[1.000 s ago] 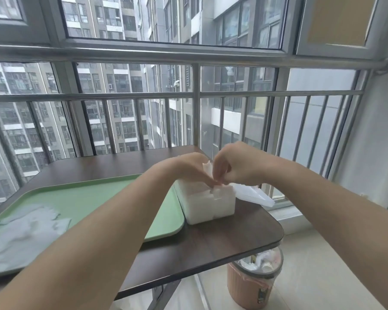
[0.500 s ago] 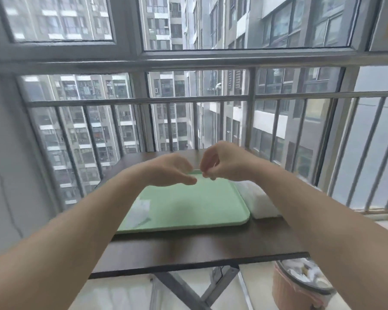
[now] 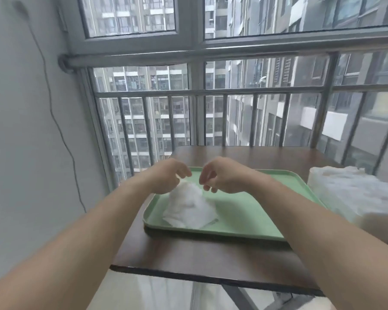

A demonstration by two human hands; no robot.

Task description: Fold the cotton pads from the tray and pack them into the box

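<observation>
A loose pile of white cotton pads [image 3: 189, 209] lies in the left part of the green tray [image 3: 251, 217] on the dark brown table [image 3: 199, 256]. My left hand [image 3: 169, 175] and my right hand [image 3: 222, 179] hover side by side just above the top of the pile. Their fingers are loosely curled and point down, and I see nothing held in either. The left hand's fingertips are close to the pile's peak; contact is unclear. The white box [image 3: 356, 195], stuffed with pads, stands at the right edge, beside the tray.
A window with a metal railing [image 3: 211, 90] runs behind the table's far edge. A grey wall with a hanging cable [image 3: 61, 130] stands on the left. The table's front edge is close to me, and a leg brace shows beneath it.
Both hands left the box on the right and moved left over the tray, to the pile of pads. The view swung left, so the box now sits at the right edge.
</observation>
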